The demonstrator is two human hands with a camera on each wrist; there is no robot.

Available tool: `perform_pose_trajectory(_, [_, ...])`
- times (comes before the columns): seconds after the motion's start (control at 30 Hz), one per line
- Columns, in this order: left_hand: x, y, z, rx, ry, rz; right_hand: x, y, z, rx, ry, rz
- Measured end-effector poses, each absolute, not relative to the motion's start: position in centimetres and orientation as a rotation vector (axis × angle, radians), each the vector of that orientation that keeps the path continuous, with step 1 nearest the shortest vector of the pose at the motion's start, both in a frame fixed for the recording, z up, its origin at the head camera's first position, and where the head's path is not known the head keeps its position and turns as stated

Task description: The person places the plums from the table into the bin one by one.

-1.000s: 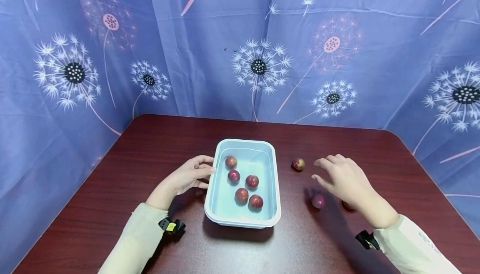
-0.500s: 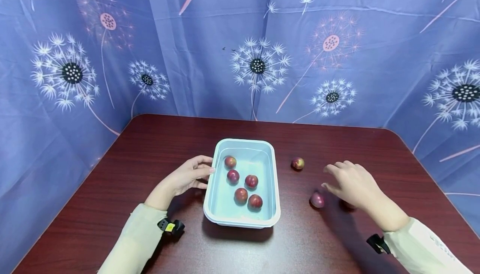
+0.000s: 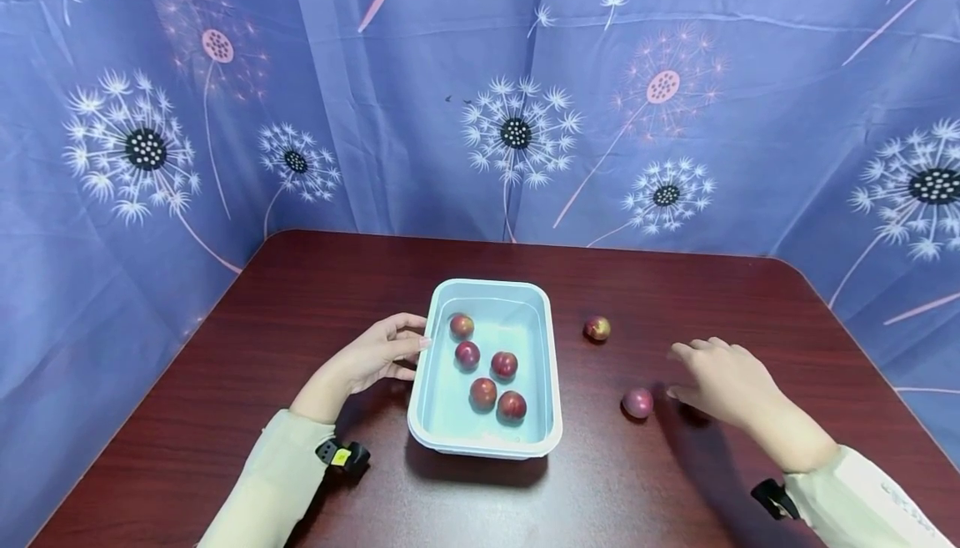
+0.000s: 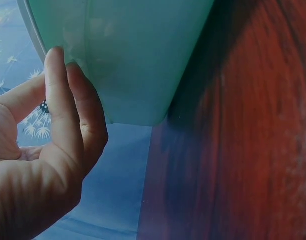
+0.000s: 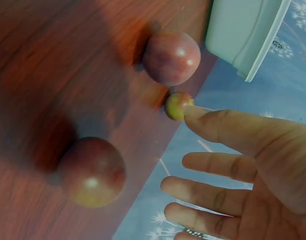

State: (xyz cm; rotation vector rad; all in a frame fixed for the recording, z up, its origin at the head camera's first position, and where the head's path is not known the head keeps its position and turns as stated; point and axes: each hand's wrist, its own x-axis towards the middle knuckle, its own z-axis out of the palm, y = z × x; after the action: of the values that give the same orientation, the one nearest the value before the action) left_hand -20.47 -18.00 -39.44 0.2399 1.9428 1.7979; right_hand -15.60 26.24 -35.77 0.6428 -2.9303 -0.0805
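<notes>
We see a light blue rectangular plastic box [image 3: 555, 364] standing near the middle of a dark red-brown wood-grained table [image 3: 187, 398]. Inside it lie five round red plums [image 3: 505, 364]: two along the left wall, one about the middle, and two in the part nearer to the person.

The left hand [image 3: 378, 354] grasps the box lightly at its left side, with the thumb at the rim and the bent fingers against the outer wall; how firm this grasp is, we cannot tell. The right hand [image 3: 726, 379] is released and grasps nothing; we see its fingers almost straight and the thumb stretched out, above the table.

Under this hand sits a round dark red plum with a yellowish patch [image 5: 91, 171], mostly covered in the head view, but whole in the right wrist view. Just to the left of the hand lies a round purple-red plum [image 3: 637, 403], and farther from the person, nearer to the box, a round yellow-and-red plum [image 3: 597, 329].

Both arms wear pale sleeves [image 3: 266, 473], and behind the table we see a blue cloth curtain [image 3: 405, 114] printed with white and pink dandelions
</notes>
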Motion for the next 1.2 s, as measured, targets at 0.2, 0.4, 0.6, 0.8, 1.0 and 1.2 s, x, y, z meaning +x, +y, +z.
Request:
perform_pose_trajectory(0.2, [-20.5, -17.9, -39.5, 0.234, 1.936, 1.799, -15.5, 27.1, -36.0, 0.615, -2.953, -0.081])
perform_pose_trajectory(0.4, [-20.5, -17.9, -39.7, 0.218, 1.935, 1.804, -15.5, 27.8, -36.5, 0.577, -2.982, -0.082])
perform_pose_trajectory(0.6, [-20.6, -17.9, -39.8, 0.223, 1.931, 1.810, -15.3, 28.3, -36.9, 0.540, -3.052, -0.077])
perform_pose_trajectory(0.8, [-20.6, -17.9, -39.8, 0.228, 1.931, 1.808, -15.1, 28.5, -37.3, 0.521, -3.108, -0.096])
perform_pose_trajectory(1.0, [-20.6, -17.9, -39.8, 0.222, 1.930, 1.808, -15.3, 28.7, -37.6, 0.526, -3.141, -0.097])
perform_pose_trajectory(1.2, [-20.6, -17.9, -39.8, 0.225, 1.923, 1.806, -15.4, 28.9, -37.9, 0.528, -3.163, -0.078])
